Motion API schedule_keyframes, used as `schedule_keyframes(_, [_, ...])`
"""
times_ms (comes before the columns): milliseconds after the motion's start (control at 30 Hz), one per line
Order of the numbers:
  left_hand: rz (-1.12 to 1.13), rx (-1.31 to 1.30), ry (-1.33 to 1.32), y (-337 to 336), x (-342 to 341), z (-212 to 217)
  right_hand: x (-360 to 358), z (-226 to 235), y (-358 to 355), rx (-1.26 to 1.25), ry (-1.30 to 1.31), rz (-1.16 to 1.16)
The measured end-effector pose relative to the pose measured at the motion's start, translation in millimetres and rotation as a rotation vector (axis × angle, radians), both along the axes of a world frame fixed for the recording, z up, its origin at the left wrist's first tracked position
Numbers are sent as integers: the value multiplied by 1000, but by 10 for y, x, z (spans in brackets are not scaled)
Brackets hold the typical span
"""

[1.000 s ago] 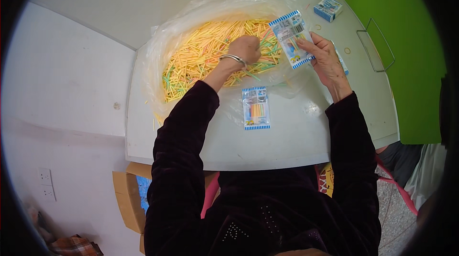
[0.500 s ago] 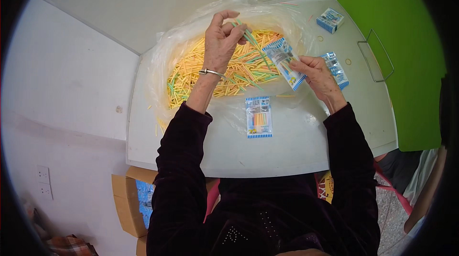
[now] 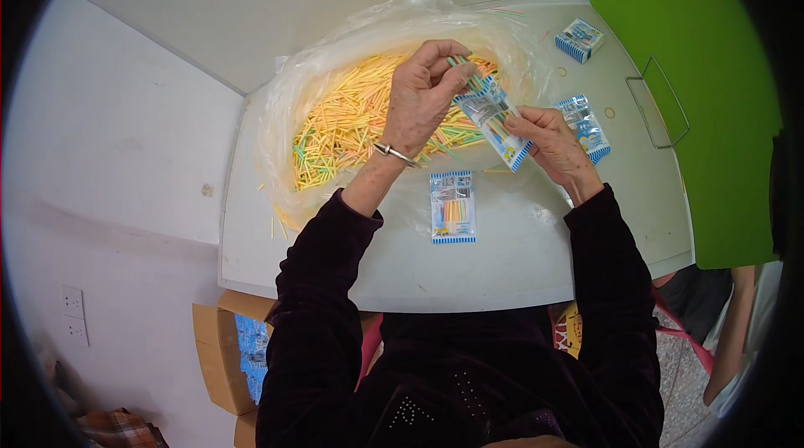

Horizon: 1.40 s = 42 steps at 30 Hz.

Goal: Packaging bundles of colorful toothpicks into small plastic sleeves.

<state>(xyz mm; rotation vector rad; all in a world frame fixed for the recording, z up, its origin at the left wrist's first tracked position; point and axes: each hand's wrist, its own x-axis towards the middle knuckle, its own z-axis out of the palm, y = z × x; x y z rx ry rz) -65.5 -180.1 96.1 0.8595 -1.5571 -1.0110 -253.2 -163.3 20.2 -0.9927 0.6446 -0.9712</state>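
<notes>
My left hand (image 3: 419,105) pinches a few thin pastel sticks (image 3: 474,77), green ones among them, over the upper end of a small clear packet (image 3: 501,131) with blue-striped ends. The lower parts of these sticks are at the packet's top edge; how far inside they reach I cannot tell. Coloured sticks also show through the packet's front. Thumb and fingers of my right hand (image 3: 554,140) grip the packet's right side, holding it tilted. Beneath my left hand, a large clear plastic bag (image 3: 322,46) lies spread around a heap of yellow, orange and green sticks (image 3: 339,117).
A filled packet (image 3: 453,212) lies flat on the grey table (image 3: 502,272) in front of the bag. More packets (image 3: 586,131) lie beside my right hand, with a banded stack (image 3: 579,39) farther back. Rubber bands (image 3: 610,112) lie nearby. An open carton (image 3: 219,356) of blue packets stands below the table's left.
My left hand has moved right and slightly down, bringing its sticks to the packet's upper end. The packet has shifted slightly down and left in my right hand.
</notes>
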Motion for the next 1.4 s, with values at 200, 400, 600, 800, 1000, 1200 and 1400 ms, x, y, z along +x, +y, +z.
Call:
schedule_keyframes(200, [57, -5, -139, 13, -46, -227, 64, 12, 32, -16, -59, -17])
schedule_keyframes(400, [199, -388, -431, -35, -45, -322, 64, -3, 18, -24, -154, -46])
schedule_keyframes(600, [-45, 70, -277, 94, -112, -189, 53, 40, 57, -37, -147, -25])
schedule_keyframes(800, [-99, 35, -107, 134, -161, -127, 18, 24, 39, -71, 29, 2])
schedule_keyframes(1000, [-119, 38, -244, 136, -113, -131, 63, 38, 76, -96, 63, 33])
schedule_keyframes(1200, [-159, -56, -325, 130, -121, -149, 56, 45, 91, -109, 99, 65])
schedule_keyframes(1400, [-266, 205, -59, 75, 47, -82, -54, 36, -17, -113, 153, -4])
